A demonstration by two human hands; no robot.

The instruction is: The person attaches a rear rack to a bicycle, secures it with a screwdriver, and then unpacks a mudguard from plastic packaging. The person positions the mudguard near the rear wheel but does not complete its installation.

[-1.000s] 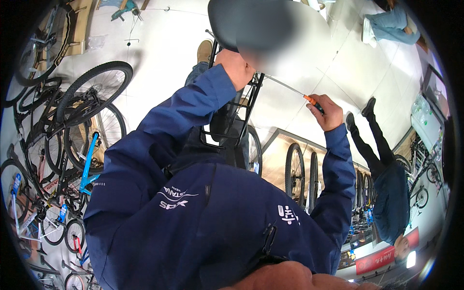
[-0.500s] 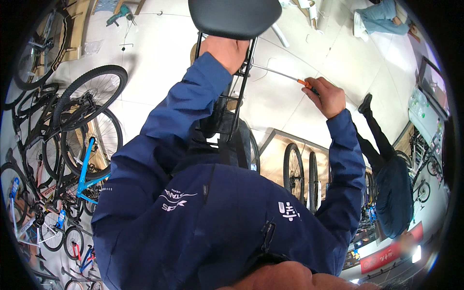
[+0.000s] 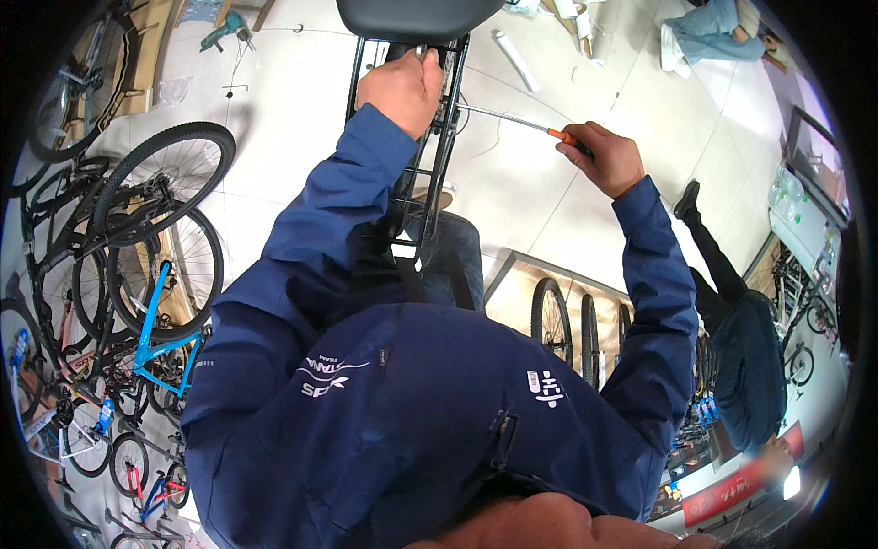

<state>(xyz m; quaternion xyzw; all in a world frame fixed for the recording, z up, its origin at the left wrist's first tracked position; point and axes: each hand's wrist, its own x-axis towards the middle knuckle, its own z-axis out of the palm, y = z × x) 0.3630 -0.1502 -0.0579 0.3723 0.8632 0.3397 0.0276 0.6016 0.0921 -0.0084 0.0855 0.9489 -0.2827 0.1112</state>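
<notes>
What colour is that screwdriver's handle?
The screwdriver handle is orange with a dark part; head view.

One wide fisheye camera, worn on the person's head, looks steeply downward, very near the navy long-sleeved fabric jacket (image 3: 430, 403) across lower centre. The black tubular metal rack (image 3: 444, 137) sits farther off, upper centre; straight edges bow toward the frame's rim.

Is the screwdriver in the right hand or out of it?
In: the right hand grips the screwdriver by its handle; the shaft points left toward the black rack. Cannot tell if it engages anything.
</notes>
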